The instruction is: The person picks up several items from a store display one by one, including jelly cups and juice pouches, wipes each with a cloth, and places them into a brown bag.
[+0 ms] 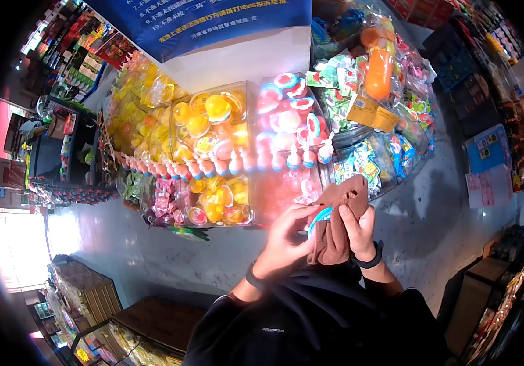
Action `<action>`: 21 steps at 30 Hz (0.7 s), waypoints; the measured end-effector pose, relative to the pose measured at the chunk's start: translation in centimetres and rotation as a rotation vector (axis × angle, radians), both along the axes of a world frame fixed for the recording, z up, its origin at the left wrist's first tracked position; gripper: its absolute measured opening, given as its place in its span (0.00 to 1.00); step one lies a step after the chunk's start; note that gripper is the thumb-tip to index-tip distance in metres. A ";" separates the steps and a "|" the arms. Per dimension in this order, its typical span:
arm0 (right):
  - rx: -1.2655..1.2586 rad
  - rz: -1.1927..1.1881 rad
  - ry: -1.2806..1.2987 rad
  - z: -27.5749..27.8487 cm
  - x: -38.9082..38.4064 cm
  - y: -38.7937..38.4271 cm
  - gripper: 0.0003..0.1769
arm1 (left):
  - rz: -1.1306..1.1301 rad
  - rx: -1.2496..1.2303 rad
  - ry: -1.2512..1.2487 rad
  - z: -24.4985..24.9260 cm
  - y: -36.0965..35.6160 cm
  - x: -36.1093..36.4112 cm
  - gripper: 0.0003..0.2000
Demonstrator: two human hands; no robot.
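The left hand (289,236) is pinching a round item with a blue-and-white rim (320,218) between thumb and fingers, while the right hand (360,227) is gripping a soft, brown fabric cloth (333,239) that is partly covering it. The item is sitting between the hands, near glossy pink packages (283,189); a row of small, white-topped figures (235,163) is running across the display beyond.

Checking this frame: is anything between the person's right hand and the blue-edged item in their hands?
Yes. The brown cloth lies between the right hand and the blue-edged item. On the other side, no cloth shows between the item and the left hand's upper fingers.
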State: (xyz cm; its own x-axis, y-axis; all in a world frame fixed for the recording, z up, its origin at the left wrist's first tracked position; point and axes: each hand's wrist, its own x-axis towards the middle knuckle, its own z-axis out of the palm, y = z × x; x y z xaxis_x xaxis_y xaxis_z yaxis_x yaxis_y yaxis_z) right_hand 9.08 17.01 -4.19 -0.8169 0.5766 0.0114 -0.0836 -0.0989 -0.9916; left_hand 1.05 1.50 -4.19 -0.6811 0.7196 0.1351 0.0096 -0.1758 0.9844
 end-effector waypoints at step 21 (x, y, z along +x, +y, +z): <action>-0.303 -0.291 0.206 -3.9 3.4 3.0 0.16 | 0.093 -0.334 -0.088 -5.5 0.1 -1.0 0.11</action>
